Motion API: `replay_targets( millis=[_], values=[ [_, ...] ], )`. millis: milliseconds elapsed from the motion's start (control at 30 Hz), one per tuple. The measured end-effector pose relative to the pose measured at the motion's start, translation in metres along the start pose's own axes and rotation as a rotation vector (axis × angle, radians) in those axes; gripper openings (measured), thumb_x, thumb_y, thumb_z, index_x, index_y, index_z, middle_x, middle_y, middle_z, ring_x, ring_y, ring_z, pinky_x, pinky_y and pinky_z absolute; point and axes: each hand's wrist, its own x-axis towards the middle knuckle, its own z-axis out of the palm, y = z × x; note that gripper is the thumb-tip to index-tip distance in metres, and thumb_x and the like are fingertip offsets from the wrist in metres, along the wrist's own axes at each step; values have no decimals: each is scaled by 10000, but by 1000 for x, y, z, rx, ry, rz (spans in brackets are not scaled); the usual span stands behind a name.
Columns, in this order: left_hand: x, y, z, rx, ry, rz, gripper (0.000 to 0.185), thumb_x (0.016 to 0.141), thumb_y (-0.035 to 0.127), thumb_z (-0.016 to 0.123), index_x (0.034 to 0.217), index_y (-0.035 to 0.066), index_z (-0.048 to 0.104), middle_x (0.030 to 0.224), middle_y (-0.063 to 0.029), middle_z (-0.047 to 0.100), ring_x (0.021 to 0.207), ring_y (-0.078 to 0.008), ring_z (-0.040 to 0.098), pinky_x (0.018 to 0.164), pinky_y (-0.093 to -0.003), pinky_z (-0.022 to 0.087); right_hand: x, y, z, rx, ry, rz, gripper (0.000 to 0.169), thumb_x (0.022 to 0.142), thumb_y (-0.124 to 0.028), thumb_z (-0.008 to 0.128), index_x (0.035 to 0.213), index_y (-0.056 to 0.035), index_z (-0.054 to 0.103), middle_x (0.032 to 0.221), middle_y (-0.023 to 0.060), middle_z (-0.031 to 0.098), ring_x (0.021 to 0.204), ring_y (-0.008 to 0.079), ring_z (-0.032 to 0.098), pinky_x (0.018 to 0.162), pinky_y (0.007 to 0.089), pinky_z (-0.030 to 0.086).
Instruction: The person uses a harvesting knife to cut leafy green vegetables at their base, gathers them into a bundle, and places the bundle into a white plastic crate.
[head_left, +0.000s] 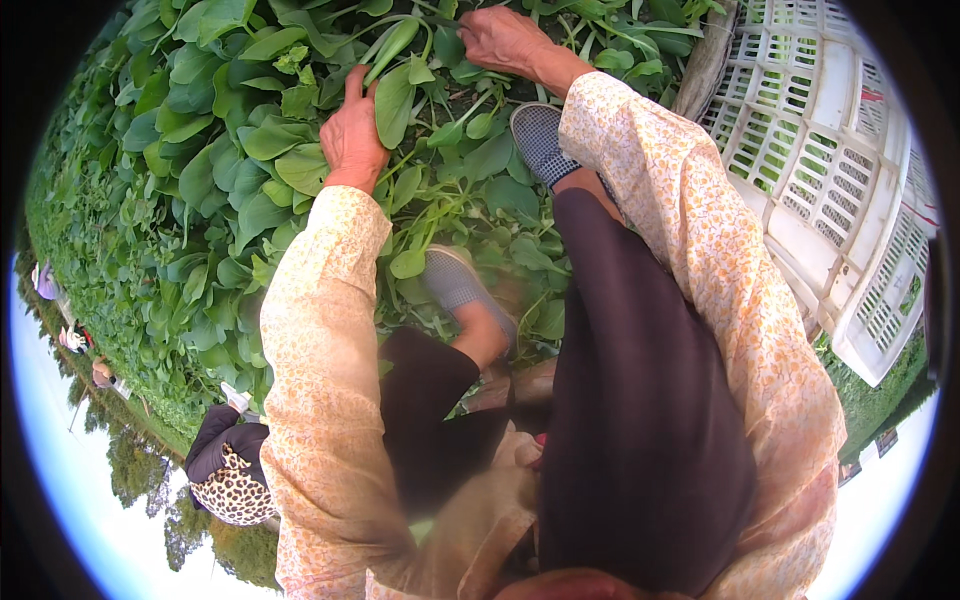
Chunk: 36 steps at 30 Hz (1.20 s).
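My left hand (354, 139) is closed on a leafy green plant (395, 43), which looks like bok choy, with its pale stalk rising past my index finger. One broad leaf hangs beside my knuckles. My right hand (499, 39) is to the right of that plant, low over the foliage, with its fingers curled. A thin dark strip seems to run left from its fingertips, but I cannot tell whether it is a blade or part of a plant. Dense rows of leafy greens (217, 150) grow to the left of my left hand.
At right, white slatted plastic crates (814, 169) stand beside a weathered wooden pole (709, 60). My shoes (540, 139) are among loose stems and leaves (517, 195). A person in a leopard-print garment (232, 491) is at lower left; several other people (73, 339) are farther off.
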Motion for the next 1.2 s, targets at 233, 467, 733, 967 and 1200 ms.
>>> replay_targets(
  millis=[233, 467, 733, 967, 1200],
  values=[
    [-35, 44, -56, -547, 375, 269, 572, 812, 102, 724, 1353, 132, 539, 1242, -76, 634, 967, -271, 667, 843, -370, 516, -89, -33, -80, 840, 284, 358, 341, 930, -270, 688, 1127, 7, 666, 701, 2, 625, 602, 64, 566, 547, 233, 477],
    [-28, 114, -103, -1137, -17, 193, 545, 810, 26, 745, 1327, 18, 573, 1248, -55, 658, 775, -77, 603, 707, -251, 537, -105, -47, -178, 1209, 406, 405, 516, 812, -210, 806, 1232, -1, 591, 795, 16, 629, 623, 114, 564, 557, 276, 465],
    [-36, 109, -144, -943, -444, 373, 559, 774, 153, 805, 1258, -53, 618, 1414, -174, 534, 827, -139, 699, 774, -264, 532, -91, -56, -191, 1130, 408, 504, 365, 779, -142, 833, 1036, 1, 617, 844, 15, 642, 731, 56, 577, 610, 213, 470],
    [-18, 112, -157, -1306, -140, 320, 626, 808, 210, 807, 1329, -39, 565, 1327, -153, 608, 1171, -208, 613, 1006, -326, 472, -90, -84, -206, 928, 142, 155, 505, 678, -248, 923, 1004, -6, 622, 866, 9, 629, 776, 75, 537, 664, 260, 461],
    [-22, 129, -97, -1489, -262, 144, 657, 729, 128, 856, 1318, 45, 577, 1114, -14, 670, 964, -95, 618, 860, -261, 513, -90, -93, -171, 1187, 123, 318, 453, 858, -396, 766, 1064, -9, 649, 676, -27, 552, 530, 33, 474, 480, 194, 386]
  ],
)
